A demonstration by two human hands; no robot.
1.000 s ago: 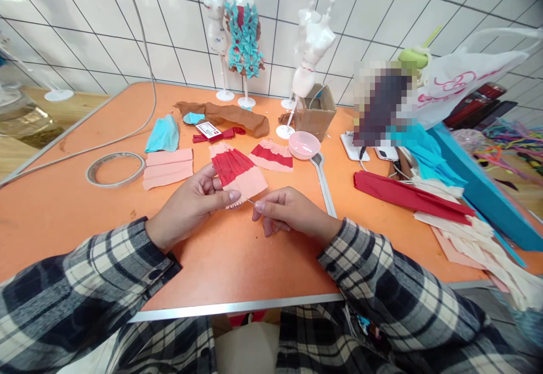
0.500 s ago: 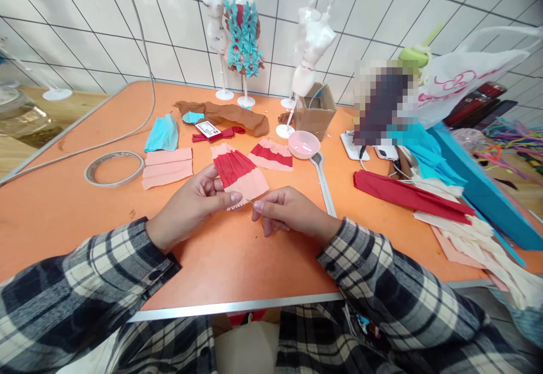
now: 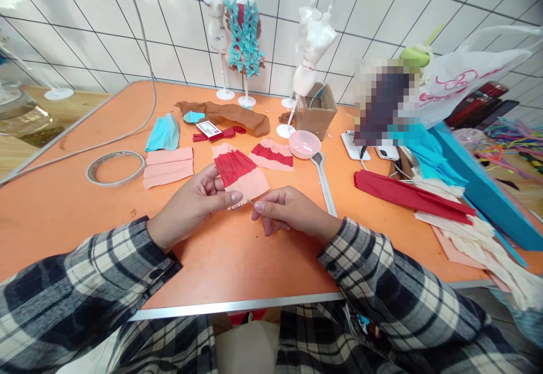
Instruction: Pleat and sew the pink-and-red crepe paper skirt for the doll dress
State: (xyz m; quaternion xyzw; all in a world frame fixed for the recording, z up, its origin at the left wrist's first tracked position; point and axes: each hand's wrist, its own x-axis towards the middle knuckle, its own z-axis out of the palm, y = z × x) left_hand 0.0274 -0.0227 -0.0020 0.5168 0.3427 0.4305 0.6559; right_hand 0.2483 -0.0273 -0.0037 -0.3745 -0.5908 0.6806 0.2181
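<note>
My left hand [image 3: 193,204] pinches the near edge of a pleated crepe-paper piece [image 3: 240,173], red in the middle and pink at both ends, held just above the orange table [image 3: 237,261]. My right hand [image 3: 288,211] is closed in a pinch at the piece's lower right corner, gripping a thin needle that barely shows at the fingertips. A second red and pink pleated piece [image 3: 271,155] lies flat behind it. Both sleeves are plaid.
A tape roll [image 3: 115,167], folded pink paper [image 3: 168,167], blue paper [image 3: 163,133] and brown paper [image 3: 229,114] lie at the left and back. Small mannequins [image 3: 242,34] line the tiled wall. A pink dish [image 3: 304,144], a cardboard box [image 3: 316,111] and red paper strips [image 3: 411,196] sit to the right.
My left thumb has slid slightly right along the piece's edge toward my right fingers. Otherwise the hands and the paper stay in place.
</note>
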